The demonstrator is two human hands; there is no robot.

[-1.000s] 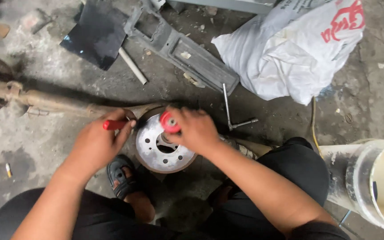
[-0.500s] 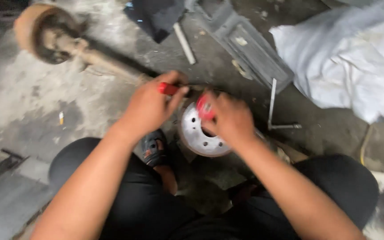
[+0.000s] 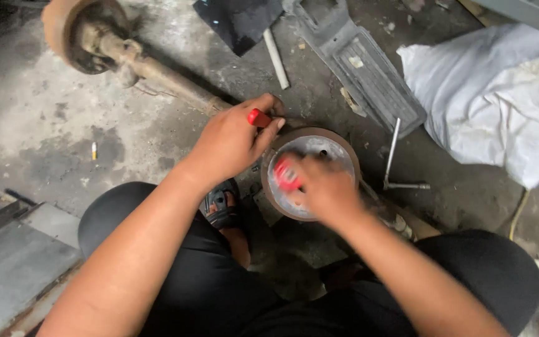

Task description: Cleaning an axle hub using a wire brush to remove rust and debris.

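Head view shows the left hand (image 3: 229,145) clenched on a red handle (image 3: 258,117) at the rim of a round metal drum (image 3: 319,153), which lies on the concrete floor (image 3: 45,137) at the end of a rusty axle (image 3: 157,72). The right hand (image 3: 322,187) grips a second red handle (image 3: 285,176) against the drum's face. This looks like work on the drum's inside, calling for steady pressure from both hands. Blur hides the right fingers, and both tool tips are covered.

Stained concrete floor (image 3: 45,131) (perhaps oily), daylight.
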